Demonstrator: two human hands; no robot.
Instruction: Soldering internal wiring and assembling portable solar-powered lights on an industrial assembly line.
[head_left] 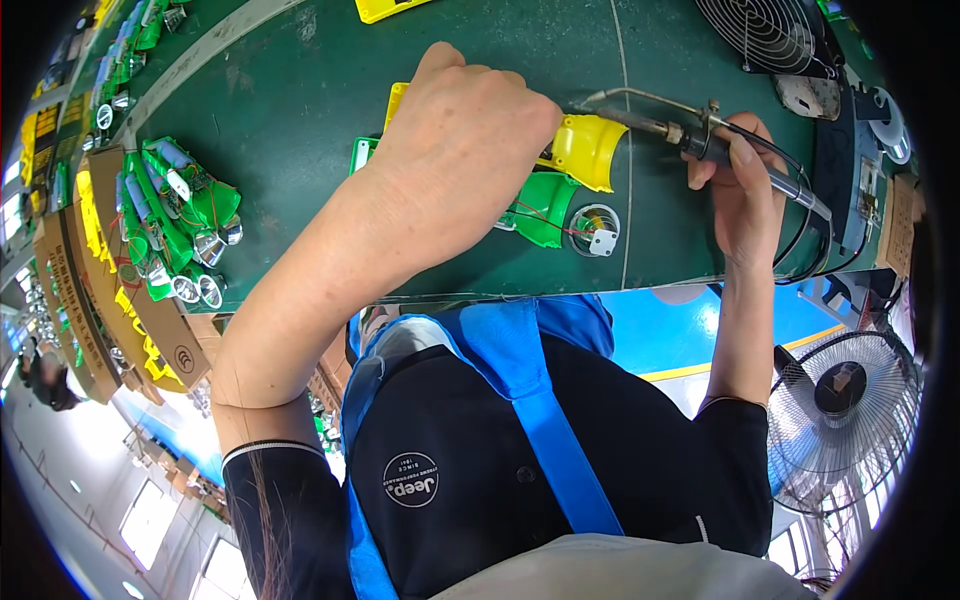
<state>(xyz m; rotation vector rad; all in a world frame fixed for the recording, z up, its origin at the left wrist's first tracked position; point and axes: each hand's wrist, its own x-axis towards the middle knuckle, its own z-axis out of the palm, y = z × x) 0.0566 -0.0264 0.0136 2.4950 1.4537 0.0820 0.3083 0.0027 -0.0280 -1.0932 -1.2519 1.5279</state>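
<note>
My right hand (745,190) grips a soldering iron (708,146) by its handle, its thin tip pointing left, with a curved thin metal tube clamped alongside. My left hand (465,140) is curled, back upward, over a yellow half-shell (588,150) and a green half-shell (545,205); the fingertips and whatever they hold are hidden beneath it. Red wires run from the green shell to a round lamp reflector (595,230) with a small white plate on it. The iron's tip is just above the right end of the yellow shell, apart from the reflector.
Green shells with blue cells and reflectors (180,215) are heaped at the left of the green table (300,120). A black fan with a wire guard (765,35) stands at the far right, near a wire spool (888,125). A larger fan (840,420) is below right; cardboard boxes (85,290) line the left.
</note>
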